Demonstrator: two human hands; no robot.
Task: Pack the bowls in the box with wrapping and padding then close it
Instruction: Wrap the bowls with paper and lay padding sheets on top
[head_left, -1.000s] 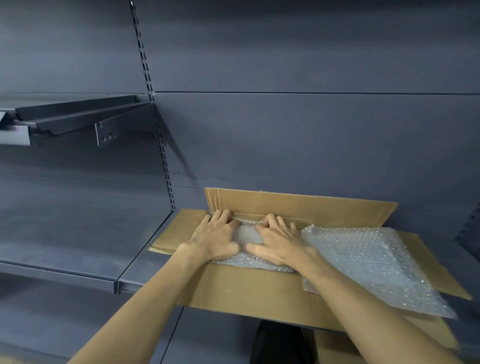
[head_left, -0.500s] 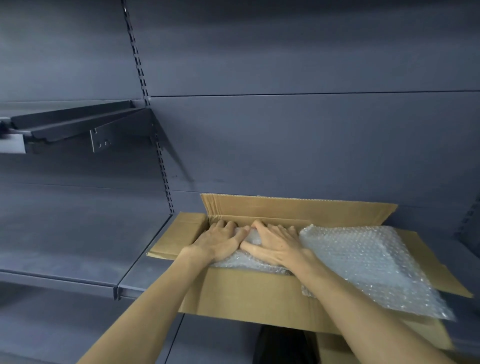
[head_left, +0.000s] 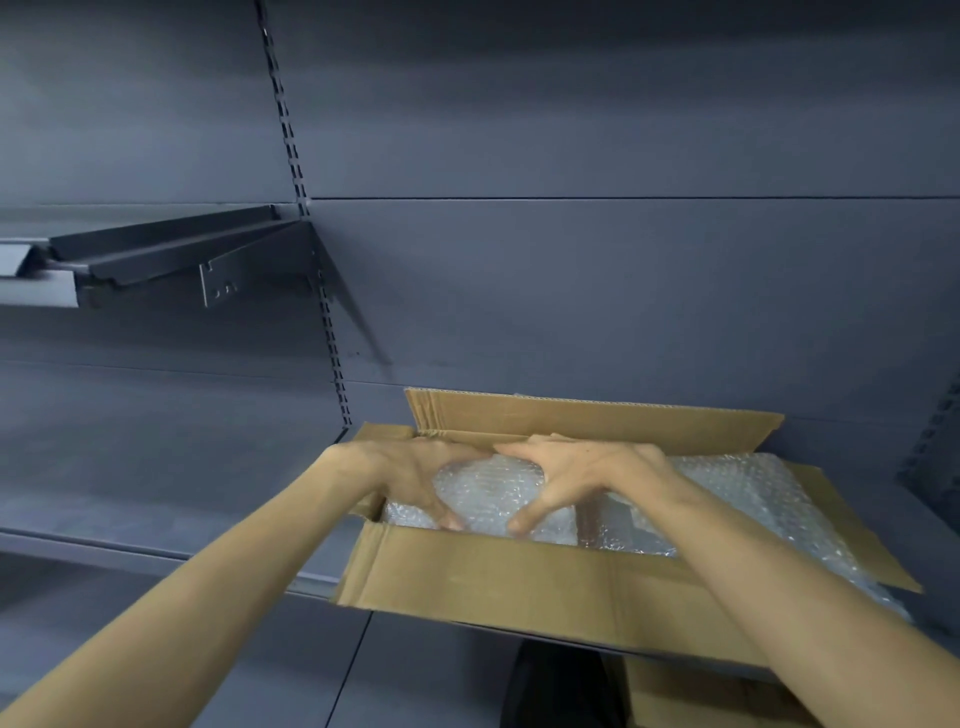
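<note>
Both hands' grip is spread flat: left hand (head_left: 415, 480) and right hand (head_left: 582, 475) press the bubble wrap (head_left: 488, 493) down inside the cardboard box (head_left: 509, 577).

Two bare forearms reach in from the lower edge, uncovered by any sleeve as far as the view shows. The left hand (head_left: 410, 475) and right hand (head_left: 587, 475) wear no gloves, rings, watch or wristband. Fingers (head_left: 524, 449) are slim, with short nails.
</note>
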